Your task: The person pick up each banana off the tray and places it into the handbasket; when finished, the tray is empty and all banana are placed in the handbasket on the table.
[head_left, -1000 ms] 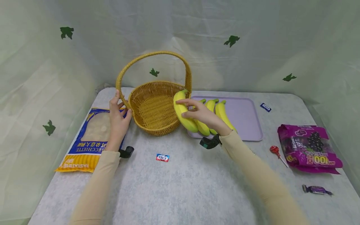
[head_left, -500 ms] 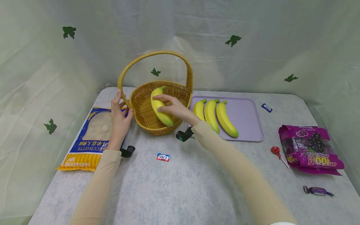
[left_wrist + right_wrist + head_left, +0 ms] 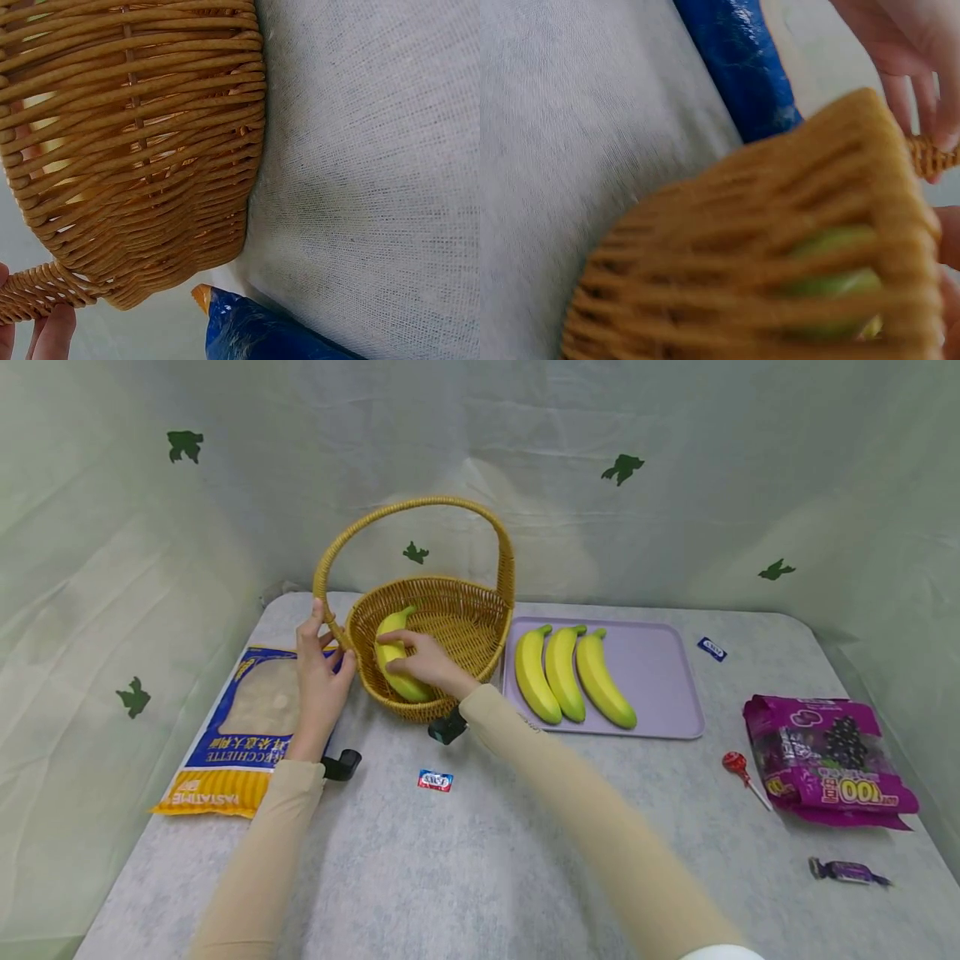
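Inside the wicker basket (image 3: 427,643), toward its left wall, the right hand (image 3: 422,662) curls its fingers over a yellow banana (image 3: 392,653) that lies low against the weave, stem end pointing far. The left hand (image 3: 318,672) wraps round the base of the basket's handle (image 3: 324,583) at the left rim, thumb and fingers closed on the woven cane, steadying it. Just right of the basket, a lilac tray (image 3: 660,681) carries three more bananas (image 3: 573,672) side by side. A blue and yellow pasta bag (image 3: 232,735) lies on the grey tablecloth under the left wrist, and a small wrapped sweet (image 3: 435,781) sits near the middle. Well to the right are a purple grape-candy bag (image 3: 825,756), a red lollipop (image 3: 738,768) and a purple wrapped candy (image 3: 847,868). One risk, as I judge it: the basket looks light, so a sleeve snagging the near rim could tip or drag it if the handle grip slackens.
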